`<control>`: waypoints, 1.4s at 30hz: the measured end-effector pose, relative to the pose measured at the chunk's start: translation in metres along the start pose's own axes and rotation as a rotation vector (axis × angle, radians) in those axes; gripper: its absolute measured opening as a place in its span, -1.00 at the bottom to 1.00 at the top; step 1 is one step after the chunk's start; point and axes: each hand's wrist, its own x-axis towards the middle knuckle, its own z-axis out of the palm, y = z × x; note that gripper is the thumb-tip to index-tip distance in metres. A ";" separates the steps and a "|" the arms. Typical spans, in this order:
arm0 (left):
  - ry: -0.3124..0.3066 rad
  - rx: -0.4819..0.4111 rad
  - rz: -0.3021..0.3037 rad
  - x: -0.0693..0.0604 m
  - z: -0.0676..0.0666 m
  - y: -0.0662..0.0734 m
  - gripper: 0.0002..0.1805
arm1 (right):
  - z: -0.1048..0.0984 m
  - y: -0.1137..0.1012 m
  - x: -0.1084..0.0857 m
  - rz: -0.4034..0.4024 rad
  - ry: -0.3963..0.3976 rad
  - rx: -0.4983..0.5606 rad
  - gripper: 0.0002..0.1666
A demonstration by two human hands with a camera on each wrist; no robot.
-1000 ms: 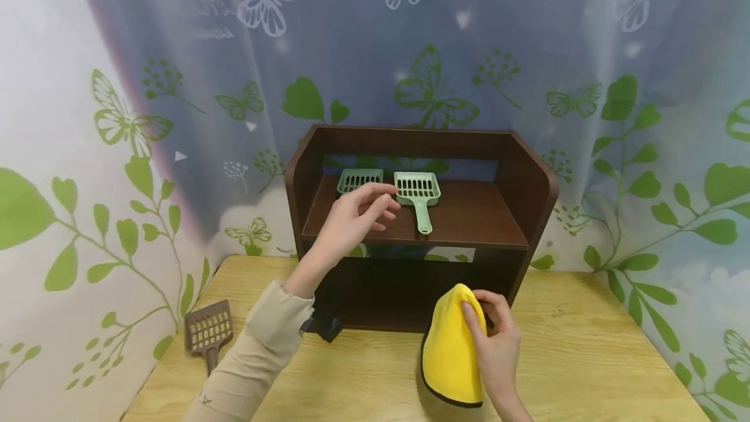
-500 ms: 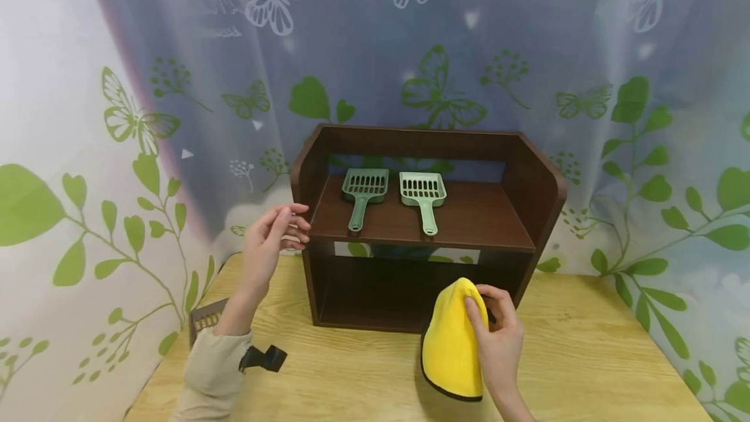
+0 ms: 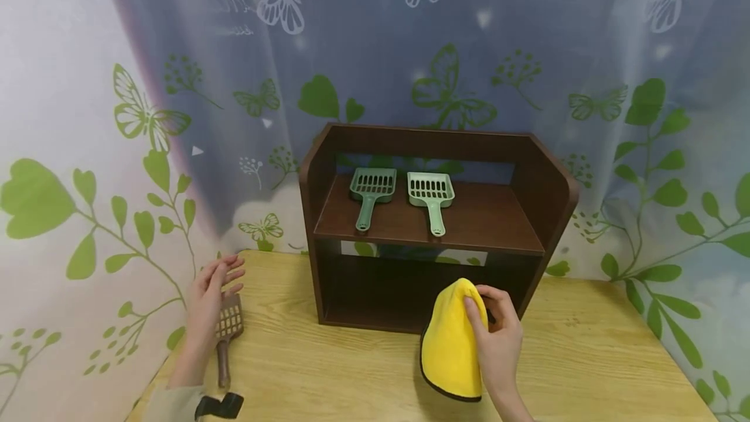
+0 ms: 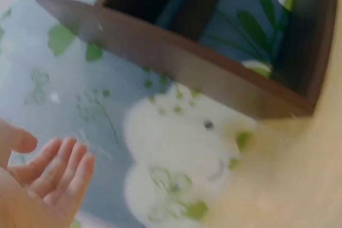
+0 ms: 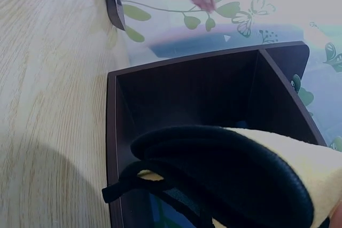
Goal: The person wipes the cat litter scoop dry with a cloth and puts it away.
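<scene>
My right hand (image 3: 498, 344) pinches a folded yellow cloth (image 3: 454, 344) with black edging and lets it hang in front of the shelf's lower compartment. In the right wrist view the cloth (image 5: 288, 153) shows its dark underside and a black strip. My left hand (image 3: 208, 295) is empty, fingers loosely bent, just above a brown litter scoop (image 3: 230, 318) and partly covering its slotted head. In the left wrist view the left hand (image 4: 48, 185) is palm up. On the upper shelf lie a dark green litter scoop (image 3: 374, 187) and a light green litter scoop (image 3: 431, 191), handles forward.
A dark brown two-tier shelf (image 3: 480, 213) stands at the back of the wooden table (image 3: 328, 376). Behind and at both sides hangs a curtain (image 3: 375, 51) printed with butterflies and leaves. A black strap (image 3: 219, 406) is on the left wrist.
My left hand has drawn back from the dark green scoop on the upper shelf, moving left and down to the brown scoop. The right hand still holds the yellow cloth in place.
</scene>
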 end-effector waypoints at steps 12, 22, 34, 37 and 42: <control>0.166 0.242 -0.320 -0.038 -0.040 -0.061 -0.53 | -0.001 0.002 -0.001 0.008 0.012 -0.032 -0.73; 0.100 0.073 -0.503 -0.059 -0.059 -0.095 -0.44 | 0.003 0.003 -0.001 0.016 0.021 -0.004 -0.74; -0.035 -0.018 -0.637 -0.064 -0.056 -0.098 -0.30 | 0.010 0.004 -0.003 0.038 0.009 0.038 -0.74; -0.055 -0.053 -0.667 -0.060 -0.053 -0.099 -0.27 | 0.010 0.004 -0.003 0.029 0.014 0.037 -0.74; -0.108 -0.142 -0.703 -0.055 -0.051 -0.103 -0.27 | 0.009 0.004 -0.002 0.041 0.018 0.029 -0.74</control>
